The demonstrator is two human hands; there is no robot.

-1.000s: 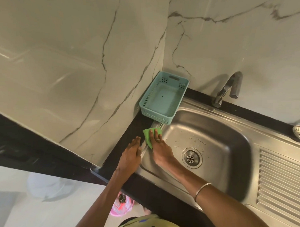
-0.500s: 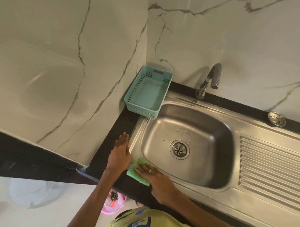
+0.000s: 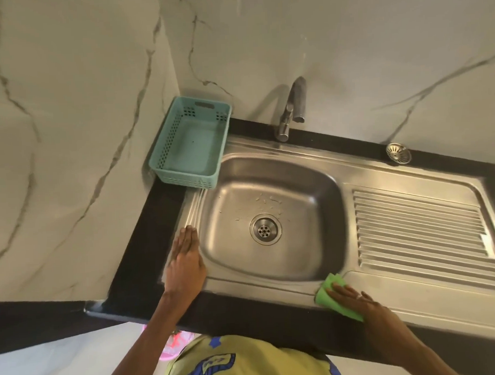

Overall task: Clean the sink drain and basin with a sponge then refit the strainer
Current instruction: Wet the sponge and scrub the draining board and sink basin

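The steel sink basin (image 3: 302, 185) has a round drain (image 3: 265, 230) in its floor, with small bits of debris behind the drain. My right hand (image 3: 360, 304) presses a green sponge (image 3: 328, 289) flat on the sink's front rim, at the basin's front right corner. My left hand (image 3: 185, 259) rests flat with straight fingers on the sink's left rim. The loose metal strainer (image 3: 398, 153) lies on the black counter at the back right, against the wall.
A teal plastic basket (image 3: 190, 144) stands at the back left corner, overlapping the sink rim. The tap (image 3: 292, 107) rises behind the basin. A ribbed drainboard (image 3: 419, 237) fills the right side. The black counter (image 3: 147, 241) borders marble walls.
My right hand has slid the sponge from the left rim along the front rim to the basin's front right corner. My left hand stays on the left rim. The camera view shifted right.
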